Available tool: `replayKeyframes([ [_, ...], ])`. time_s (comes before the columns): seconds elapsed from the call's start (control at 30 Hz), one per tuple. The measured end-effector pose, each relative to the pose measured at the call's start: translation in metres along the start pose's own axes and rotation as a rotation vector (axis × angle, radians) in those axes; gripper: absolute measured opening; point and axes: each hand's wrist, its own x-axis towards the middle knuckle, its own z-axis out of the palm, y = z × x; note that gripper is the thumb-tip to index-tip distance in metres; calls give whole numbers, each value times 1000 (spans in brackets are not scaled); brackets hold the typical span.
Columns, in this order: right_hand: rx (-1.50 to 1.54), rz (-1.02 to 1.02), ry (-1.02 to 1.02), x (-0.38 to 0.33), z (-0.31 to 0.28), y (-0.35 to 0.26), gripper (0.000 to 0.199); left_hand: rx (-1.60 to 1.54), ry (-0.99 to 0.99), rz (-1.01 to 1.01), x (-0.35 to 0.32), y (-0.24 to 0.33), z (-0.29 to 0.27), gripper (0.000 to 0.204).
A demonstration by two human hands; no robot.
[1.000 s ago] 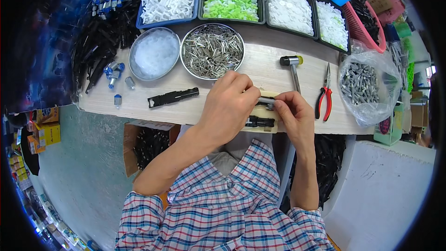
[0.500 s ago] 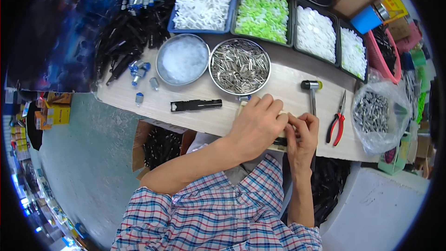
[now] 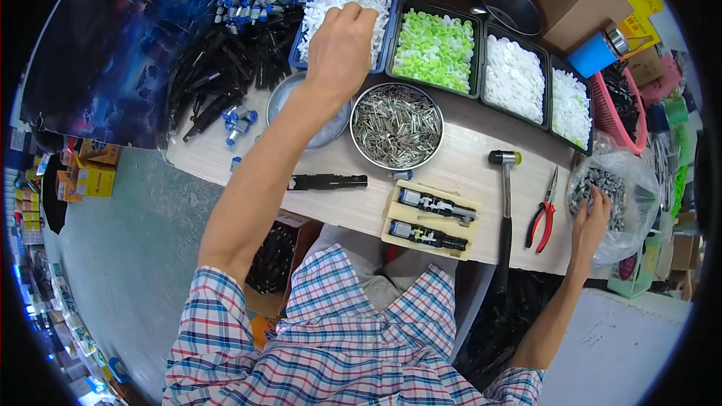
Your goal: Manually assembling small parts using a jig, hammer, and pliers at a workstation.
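Left hand (image 3: pixel 342 41) stretched over blue tray (image 3: pixel 301 53) of white parts (image 3: pixel 353 7), fingers curled down into pile (grip hidden, cannot tell whether anything is pinched). Right hand (image 3: pixel 590 218) inside clear bag (image 3: pixel 632 180) of grey metal pieces (image 3: pixel 598 184), fingers spread loosely among them. Wooden jig (image 3: pixel 430 218) with two black assemblies lies between arms, near table edge. Hammer (image 3: pixel 505 180), pliers (image 3: pixel 545 214) just beside bag.

A pale wooden workbench (image 3: pixel 459 173) stands on grey-green floor (image 3: pixel 128 256).
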Motion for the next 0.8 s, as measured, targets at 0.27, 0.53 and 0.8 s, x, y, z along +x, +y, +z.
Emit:
replayKeyframes([
  [0.27, 42, 128, -134, 14, 5, 4, 37, -1, -115, -22, 6, -14, 12, 22],
  [0.53, 108, 113, -61, 8, 8, 7, 30, -39, -155, -50, 9, -15, 4, 15],
  [0.8, 61, 100, -77, 15, 8, 5, 30, -126, -166, 32, 11, -18, 4, 14],
])
